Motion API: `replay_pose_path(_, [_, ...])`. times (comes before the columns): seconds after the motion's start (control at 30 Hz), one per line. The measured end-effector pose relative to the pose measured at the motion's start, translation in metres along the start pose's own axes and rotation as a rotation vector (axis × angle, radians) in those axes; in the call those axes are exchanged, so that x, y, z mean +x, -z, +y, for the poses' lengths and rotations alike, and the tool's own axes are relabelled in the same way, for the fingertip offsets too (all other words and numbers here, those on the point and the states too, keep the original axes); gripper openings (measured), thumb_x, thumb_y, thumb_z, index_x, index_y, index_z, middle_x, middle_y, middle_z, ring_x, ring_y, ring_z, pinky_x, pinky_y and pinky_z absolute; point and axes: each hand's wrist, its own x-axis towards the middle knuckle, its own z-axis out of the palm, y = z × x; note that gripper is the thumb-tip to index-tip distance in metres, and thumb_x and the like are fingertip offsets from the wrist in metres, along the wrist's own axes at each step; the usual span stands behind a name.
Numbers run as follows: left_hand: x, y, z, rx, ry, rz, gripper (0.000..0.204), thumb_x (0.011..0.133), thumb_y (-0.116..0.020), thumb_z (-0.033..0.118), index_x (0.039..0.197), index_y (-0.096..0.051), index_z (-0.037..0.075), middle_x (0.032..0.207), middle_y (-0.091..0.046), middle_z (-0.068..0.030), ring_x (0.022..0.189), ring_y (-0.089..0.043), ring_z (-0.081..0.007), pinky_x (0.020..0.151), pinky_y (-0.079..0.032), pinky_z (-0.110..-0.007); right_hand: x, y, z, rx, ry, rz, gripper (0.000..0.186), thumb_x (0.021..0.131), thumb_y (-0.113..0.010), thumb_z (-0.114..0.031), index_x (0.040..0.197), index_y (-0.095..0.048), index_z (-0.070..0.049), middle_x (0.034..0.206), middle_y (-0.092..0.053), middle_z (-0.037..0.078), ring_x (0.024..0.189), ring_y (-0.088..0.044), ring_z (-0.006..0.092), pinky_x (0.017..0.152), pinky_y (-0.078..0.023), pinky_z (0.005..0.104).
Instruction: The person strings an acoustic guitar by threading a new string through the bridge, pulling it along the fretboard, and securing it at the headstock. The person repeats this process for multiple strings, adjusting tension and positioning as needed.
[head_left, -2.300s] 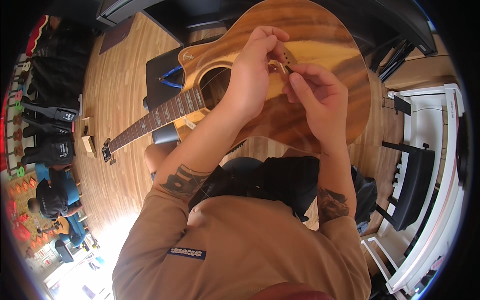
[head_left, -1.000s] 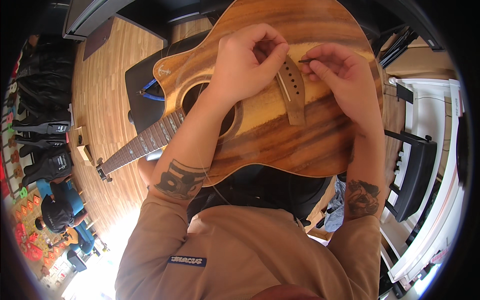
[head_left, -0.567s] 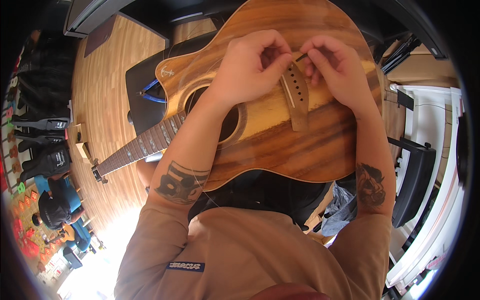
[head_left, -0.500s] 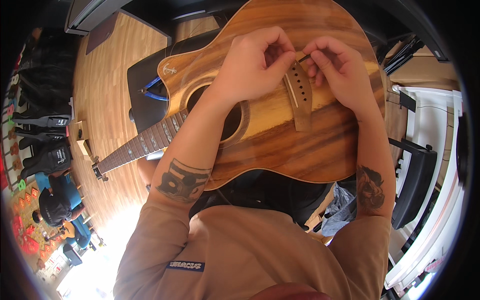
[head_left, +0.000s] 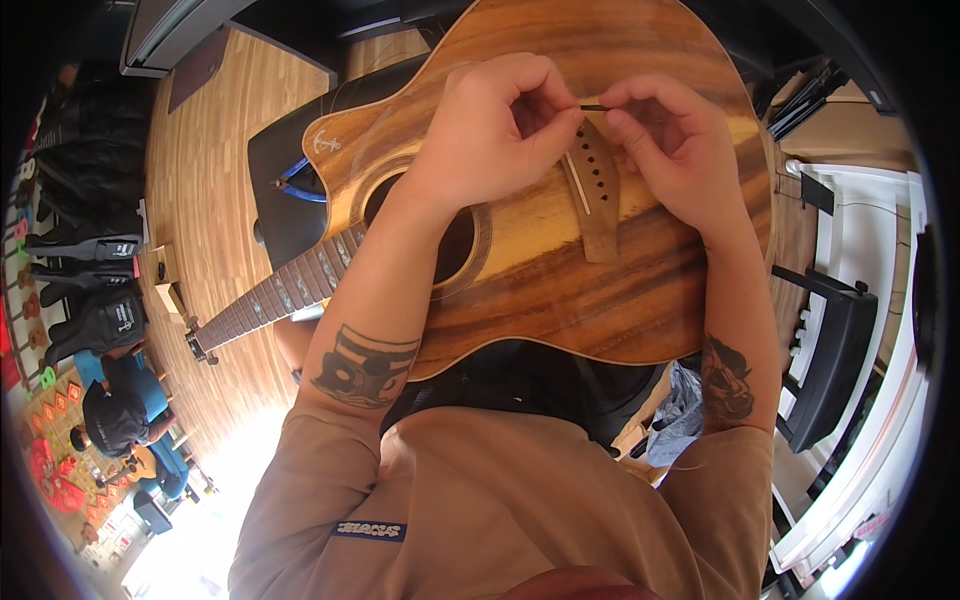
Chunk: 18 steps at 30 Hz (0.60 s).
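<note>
An acoustic guitar (head_left: 540,310) with striped brown wood lies flat before me, its neck toward the left. No strings show over its fretboard (head_left: 290,290). Above the far end of the bridge (head_left: 600,235), my left hand (head_left: 500,125) and my right hand (head_left: 680,150) face each other with closed fingertips. Between them is a slim dark bridge pin (head_left: 593,107), its two ends pinched by thumb and forefinger of each hand. A row of dark holes and a pale saddle show on the bridge. My left forearm covers part of the soundhole (head_left: 458,245).
Blue-handled pliers (head_left: 303,185) lie on a black surface (head_left: 270,150) beside the guitar's cutaway. At the far left, a seated person (head_left: 115,410) holds a guitar near black gig bags (head_left: 100,310). A crumpled plastic bag (head_left: 680,410) is near my right elbow; a black case-like object (head_left: 835,360) stands further right.
Both hands have shifted slightly left. The bridge pin, slanted in my right fingers before, now lies level, and my left fingertips have come to its other end.
</note>
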Motion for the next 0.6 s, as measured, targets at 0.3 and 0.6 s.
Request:
replay_pose_path(0.3, [0.0006,-0.0008,-0.0012,0.058,-0.158,0.025,0.012,0.09,-0.075,-0.001,0.086,-0.064,0.002,0.081,-0.063,0.0029,0.072,-0.057,-0.001,0.06,-0.045,-0.018,0.0027,0.0045,0.0002,-0.104,0.082,-0.007,0.012,0.097,-0.067,0.002,0.108,-0.069,0.001,0.103,-0.068,0.003,0.092,-0.064,0.0085,0.074,-0.056,0.023])
replay_pose_path(0.6, [0.0004,-0.0002,0.002,0.064,-0.24,0.008,0.013,0.082,-0.076,-0.006,0.08,-0.066,0.001,0.08,-0.061,0.0006,0.067,-0.056,-0.0033,0.055,-0.043,-0.019,0.0012,-0.0032,0.0055,-0.015,0.094,0.053,0.009,0.095,-0.071,-0.001,0.103,-0.068,0.001,0.092,-0.068,0.002,0.083,-0.063,0.0067,0.068,-0.055,0.0219])
